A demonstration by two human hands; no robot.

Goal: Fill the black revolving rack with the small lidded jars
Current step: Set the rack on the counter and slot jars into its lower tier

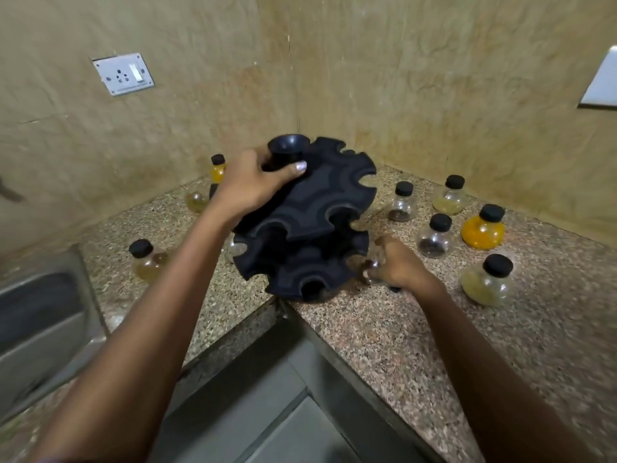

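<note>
The black revolving rack [314, 208], two notched tiers, stands tilted in the counter's corner. My left hand [250, 185] grips its top knob. My right hand [397, 265] is closed around a clear jar [372, 272] at the lower tier's right edge; the jar is mostly hidden by my fingers. Loose black-lidded jars stand around: an orange-filled one [483, 228], a dark-spice one [434, 240], a greenish one [489, 282], and one at the left [147, 259].
A steel sink [43, 315] lies at the left. Walls meet right behind the rack, with a socket [123, 73] on the left wall. More jars stand at the back right [450, 195] and behind my left wrist [217, 168].
</note>
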